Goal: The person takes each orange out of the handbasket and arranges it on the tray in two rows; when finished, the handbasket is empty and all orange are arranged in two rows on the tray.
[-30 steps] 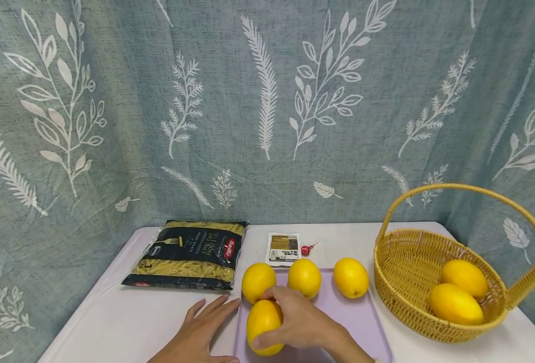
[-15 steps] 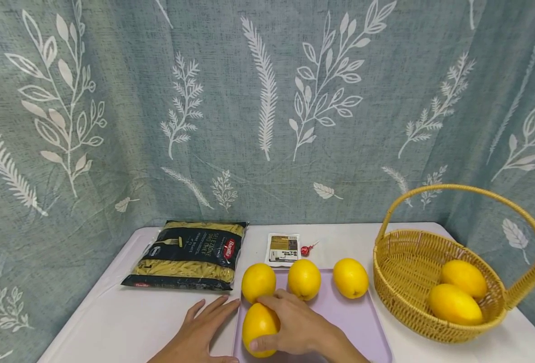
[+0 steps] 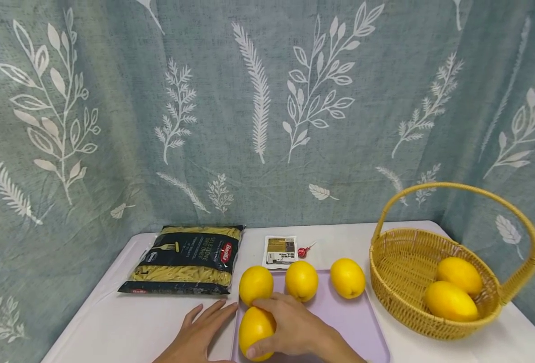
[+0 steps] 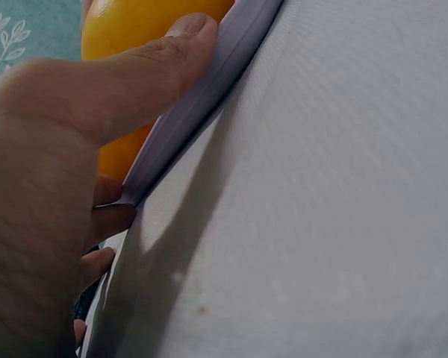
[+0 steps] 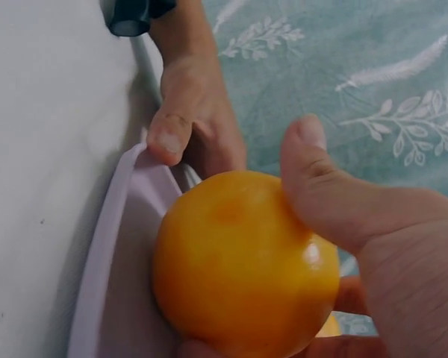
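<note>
My right hand [image 3: 294, 325] holds a yellow lemon [image 3: 252, 330] at the near left of the lilac tray [image 3: 353, 322], thumb on its near side and fingers round its far side. In the right wrist view, the lemon [image 5: 239, 261] sits low by the tray's raised rim [image 5: 104, 246]. My left hand [image 3: 199, 333] rests at the tray's left edge with fingers spread; its thumb [image 4: 164, 67] lies along the rim in the left wrist view. Along the tray's far side are three more lemons: left [image 3: 256, 283], middle [image 3: 301, 280] and right [image 3: 347, 277].
A wicker basket [image 3: 399, 302] with a tall handle stands on the right, holding two lemons [image 3: 451, 301]. Far left lies a bag of penne pasta [image 3: 186, 259]. Behind the tray are a small flat packet [image 3: 280, 252] and a red lollipop [image 3: 302, 252]. A patterned curtain [image 3: 231, 101] hangs behind.
My right hand has shifted the lemon slightly left, toward the tray's left rim. The left hand stays at the tray's edge. The head view has turned a little.
</note>
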### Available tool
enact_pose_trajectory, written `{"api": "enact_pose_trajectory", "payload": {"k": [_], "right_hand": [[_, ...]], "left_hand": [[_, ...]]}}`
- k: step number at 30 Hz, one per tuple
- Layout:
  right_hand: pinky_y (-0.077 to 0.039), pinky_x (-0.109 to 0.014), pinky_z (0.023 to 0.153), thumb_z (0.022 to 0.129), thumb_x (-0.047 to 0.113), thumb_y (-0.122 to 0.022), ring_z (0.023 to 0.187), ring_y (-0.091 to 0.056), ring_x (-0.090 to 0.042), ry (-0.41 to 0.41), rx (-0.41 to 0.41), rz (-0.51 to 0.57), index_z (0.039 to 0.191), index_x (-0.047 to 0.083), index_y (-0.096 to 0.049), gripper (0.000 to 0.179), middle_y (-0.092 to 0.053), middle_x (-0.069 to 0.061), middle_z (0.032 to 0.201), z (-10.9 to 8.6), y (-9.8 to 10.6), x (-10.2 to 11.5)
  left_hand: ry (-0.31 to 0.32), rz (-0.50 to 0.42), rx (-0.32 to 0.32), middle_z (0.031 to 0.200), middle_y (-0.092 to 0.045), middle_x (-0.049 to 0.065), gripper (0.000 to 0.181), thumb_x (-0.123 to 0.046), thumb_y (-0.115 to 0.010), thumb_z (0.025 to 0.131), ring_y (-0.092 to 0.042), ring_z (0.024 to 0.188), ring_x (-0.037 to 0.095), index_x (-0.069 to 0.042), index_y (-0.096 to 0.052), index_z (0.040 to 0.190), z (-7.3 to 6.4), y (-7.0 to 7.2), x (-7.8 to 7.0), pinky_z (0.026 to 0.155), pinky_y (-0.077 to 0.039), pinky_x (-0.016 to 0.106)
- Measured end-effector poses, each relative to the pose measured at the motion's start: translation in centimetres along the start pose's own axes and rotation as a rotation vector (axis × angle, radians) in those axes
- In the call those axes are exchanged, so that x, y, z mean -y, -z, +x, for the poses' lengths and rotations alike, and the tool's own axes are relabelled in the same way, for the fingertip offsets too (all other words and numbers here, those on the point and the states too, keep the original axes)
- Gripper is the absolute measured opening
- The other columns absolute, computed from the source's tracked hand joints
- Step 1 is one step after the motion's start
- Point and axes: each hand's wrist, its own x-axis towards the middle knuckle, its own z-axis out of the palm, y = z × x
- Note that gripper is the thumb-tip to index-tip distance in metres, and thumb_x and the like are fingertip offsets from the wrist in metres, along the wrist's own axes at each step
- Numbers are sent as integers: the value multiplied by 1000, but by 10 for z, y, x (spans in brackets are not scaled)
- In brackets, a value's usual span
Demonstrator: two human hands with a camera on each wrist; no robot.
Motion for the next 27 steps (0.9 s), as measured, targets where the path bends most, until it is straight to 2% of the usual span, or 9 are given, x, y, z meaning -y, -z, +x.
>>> {"api": "enact_pose_trajectory", "payload": {"k": [7,13,15,18,22,24,27], "right_hand": [[-51,-49,101,72,62,-84,124,-55,-22,-17,18,-45,147,26,-53,89,-56,-1,145,-4,4,6],[-50,-46,103,75,59,-84,122,-55,-18,-42,26,3,145,24,-54,84,-59,3,140,-7,13,7],[-52,-41,100,76,57,-84,117,-57,-15,-44,19,28,145,21,-55,83,-61,3,137,-9,18,6],[-56,-33,87,76,52,-86,98,-61,-9,-45,10,75,144,17,-56,82,-63,-2,132,-10,25,3],[-53,-25,72,77,47,-87,78,-59,-3,-29,-21,121,143,14,-56,80,-64,-9,130,-12,35,0],[-53,-24,72,77,47,-87,79,-60,-5,-5,-49,115,143,13,-56,80,-65,-8,129,-13,40,-2],[-56,-32,82,78,52,-84,94,-64,-13,11,-86,81,144,14,-56,81,-65,-3,130,-16,49,-5]], "left_hand": [[-30,21,-29,158,-43,14,97,-64,-73,78,-35,144,44,-14,-43,154,-1,-3,3,116,-14,75],[-20,12,-14,159,-42,13,97,-65,-74,77,-34,145,44,-15,-43,154,-1,-2,3,116,-13,75],[-9,9,-5,159,-42,13,97,-65,-73,77,-33,145,44,-15,-43,154,-1,-2,3,116,-12,75],[3,8,6,159,-41,13,97,-66,-73,77,-33,146,44,-15,-43,154,0,-1,3,116,-12,76],[0,7,3,159,-41,14,98,-65,-74,77,-33,146,44,-15,-43,154,0,-1,3,115,-12,76],[-6,6,-1,159,-42,14,98,-65,-74,76,-33,146,44,-14,-43,154,0,-1,4,115,-13,76],[-1,2,5,159,-41,13,98,-65,-74,77,-33,146,44,-15,-42,155,0,-1,3,115,-12,76]]}}
